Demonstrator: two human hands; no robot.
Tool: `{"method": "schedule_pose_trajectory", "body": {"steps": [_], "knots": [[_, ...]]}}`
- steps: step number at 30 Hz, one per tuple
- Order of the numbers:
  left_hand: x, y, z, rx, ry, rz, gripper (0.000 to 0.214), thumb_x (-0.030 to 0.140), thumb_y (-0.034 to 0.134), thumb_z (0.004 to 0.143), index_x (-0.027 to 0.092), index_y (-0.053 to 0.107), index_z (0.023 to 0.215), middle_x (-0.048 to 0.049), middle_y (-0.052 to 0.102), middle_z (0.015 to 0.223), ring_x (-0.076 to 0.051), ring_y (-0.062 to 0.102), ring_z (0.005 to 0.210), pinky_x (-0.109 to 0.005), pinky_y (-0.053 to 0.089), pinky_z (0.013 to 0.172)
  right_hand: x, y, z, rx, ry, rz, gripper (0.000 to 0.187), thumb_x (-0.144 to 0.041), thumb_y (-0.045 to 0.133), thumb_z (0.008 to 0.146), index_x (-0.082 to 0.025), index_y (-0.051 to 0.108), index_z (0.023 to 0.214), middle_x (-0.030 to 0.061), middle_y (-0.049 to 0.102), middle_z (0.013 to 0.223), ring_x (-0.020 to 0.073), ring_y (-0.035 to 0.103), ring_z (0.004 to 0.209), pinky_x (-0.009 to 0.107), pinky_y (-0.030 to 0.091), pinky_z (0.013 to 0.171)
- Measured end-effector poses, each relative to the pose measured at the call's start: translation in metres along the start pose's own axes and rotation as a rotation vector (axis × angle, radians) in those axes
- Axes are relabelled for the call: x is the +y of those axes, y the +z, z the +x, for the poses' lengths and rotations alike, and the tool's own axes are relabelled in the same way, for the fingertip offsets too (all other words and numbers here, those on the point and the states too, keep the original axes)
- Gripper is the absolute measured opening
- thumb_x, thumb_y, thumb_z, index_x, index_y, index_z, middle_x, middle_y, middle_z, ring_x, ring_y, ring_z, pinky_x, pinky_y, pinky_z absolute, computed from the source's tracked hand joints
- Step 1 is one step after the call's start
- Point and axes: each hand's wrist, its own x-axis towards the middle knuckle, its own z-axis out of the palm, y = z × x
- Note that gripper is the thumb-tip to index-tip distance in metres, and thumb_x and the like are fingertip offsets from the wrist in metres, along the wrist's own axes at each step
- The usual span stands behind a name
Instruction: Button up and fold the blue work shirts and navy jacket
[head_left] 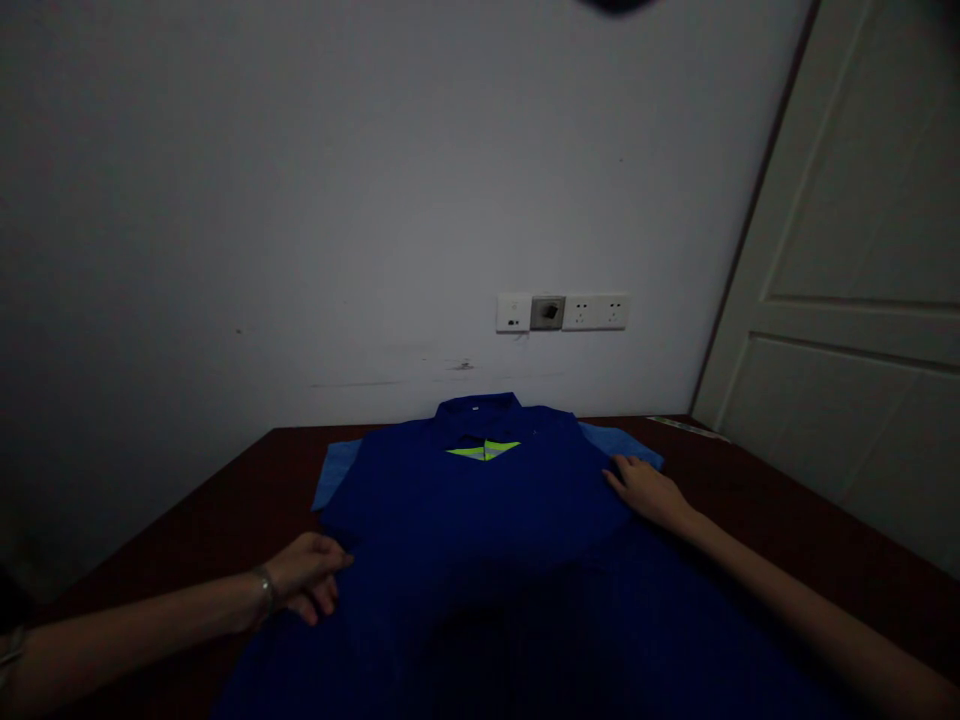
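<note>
A dark blue collared shirt (480,510) lies spread on a dark red-brown table, its collar towards the wall. Inside the neck opening a yellow-green patch (486,450) with a grey strip shows. Lighter blue cloth sticks out on both sides near the shoulders. My left hand (306,575), with a bracelet at the wrist, pinches the shirt's left edge between thumb and forefinger, the other fingers curled below. On the opposite edge, my right hand (646,490) rests palm down with fingers stretched out. The shirt's lower part fades into deep shadow.
Behind the table (247,500) stands a grey-white wall (337,220) with a row of sockets (596,312). A panelled white door (847,300) is at the right. Near the back right corner lies a thin pale strip (686,428).
</note>
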Motion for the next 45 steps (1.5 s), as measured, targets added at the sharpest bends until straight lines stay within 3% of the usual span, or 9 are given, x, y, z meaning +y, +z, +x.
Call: {"method": "schedule_pose_trajectory", "body": {"steps": [3,6,11,13,17,23,32,40,45], "knots": [[0.008,-0.005,-0.010,0.118,0.134,0.328,0.036,0.055,0.047,0.068,0.020,0.041,0.072,-0.0018,0.056,0.061,-0.018,0.057,0.054,-0.029,0.042,0.048,0.001,-0.001,0.003,-0.009,-0.002,-0.016,0.041,-0.039,0.027,0.089,-0.013,0.051,0.108,0.0167,0.058,0.101,0.0274,0.057,0.094,0.036,0.044,0.072],[0.022,-0.005,-0.032,0.252,0.589,0.744,0.027,0.047,0.043,0.076,0.021,0.048,0.079,-0.0037,0.058,0.080,-0.018,0.056,0.074,-0.029,0.042,0.064,0.002,-0.001,0.007,-0.032,-0.012,-0.028,0.039,-0.036,0.025,0.090,-0.012,0.052,0.105,0.0164,0.060,0.099,0.0268,0.059,0.090,0.036,0.044,0.070],[0.027,0.030,-0.067,-0.080,0.980,1.098,0.024,0.042,0.052,0.073,0.023,0.052,0.088,-0.0040,0.057,0.093,-0.021,0.052,0.089,-0.028,0.040,0.071,0.000,0.000,0.009,-0.050,0.011,-0.080,0.037,-0.034,0.026,0.090,-0.013,0.051,0.106,0.0161,0.061,0.098,0.0283,0.061,0.086,0.038,0.045,0.068],[0.021,0.048,-0.072,-0.103,1.040,1.155,0.031,0.042,0.058,0.069,0.022,0.052,0.092,-0.0062,0.056,0.098,-0.023,0.050,0.094,-0.031,0.040,0.076,-0.003,0.000,0.008,-0.034,0.012,-0.115,0.036,-0.035,0.027,0.090,-0.013,0.052,0.105,0.0164,0.062,0.097,0.0288,0.062,0.084,0.039,0.045,0.067],[0.011,0.067,-0.071,-0.058,1.023,1.261,0.022,0.030,0.056,0.072,0.019,0.052,0.091,-0.0082,0.057,0.096,-0.023,0.052,0.090,-0.033,0.040,0.075,-0.007,-0.002,0.004,-0.010,0.004,-0.176,0.038,-0.037,0.028,0.089,-0.013,0.053,0.102,0.0169,0.063,0.092,0.0280,0.063,0.079,0.038,0.046,0.065],[0.010,0.066,-0.064,0.022,1.114,1.362,0.008,0.016,0.050,0.073,0.017,0.051,0.080,-0.0056,0.058,0.082,-0.018,0.053,0.073,-0.029,0.039,0.063,-0.006,-0.002,0.000,-0.011,-0.044,-0.231,0.037,-0.036,0.027,0.090,-0.011,0.053,0.101,0.0161,0.065,0.082,0.0287,0.064,0.076,0.038,0.047,0.061],[0.053,0.043,-0.069,-0.201,1.344,1.469,0.009,0.023,0.058,0.058,0.019,0.058,0.066,-0.0049,0.060,0.061,-0.019,0.053,0.054,-0.031,0.037,0.049,-0.002,0.002,0.000,-0.021,-0.063,-0.210,0.040,-0.037,0.026,0.090,-0.011,0.053,0.103,0.0162,0.066,0.081,0.0292,0.064,0.075,0.038,0.047,0.061],[0.052,0.061,-0.054,-0.434,1.195,1.540,0.009,0.028,0.063,0.050,0.021,0.059,0.047,-0.0017,0.056,0.041,-0.017,0.046,0.035,-0.027,0.027,0.035,0.031,-0.014,-0.007,-0.016,-0.026,0.005,0.048,-0.046,0.023,0.088,-0.018,0.059,0.103,0.0135,0.066,0.089,0.0284,0.063,0.082,0.040,0.046,0.068],[0.115,0.069,-0.024,-0.665,0.961,1.278,0.016,0.033,0.057,0.070,0.022,0.063,0.060,0.0031,0.064,0.056,-0.011,0.053,0.046,-0.019,0.033,0.041,0.064,-0.020,-0.018,-0.017,-0.172,0.310,0.034,-0.035,0.040,0.081,-0.017,0.062,0.100,0.0093,0.063,0.101,0.0218,0.059,0.092,0.032,0.044,0.081]]}}
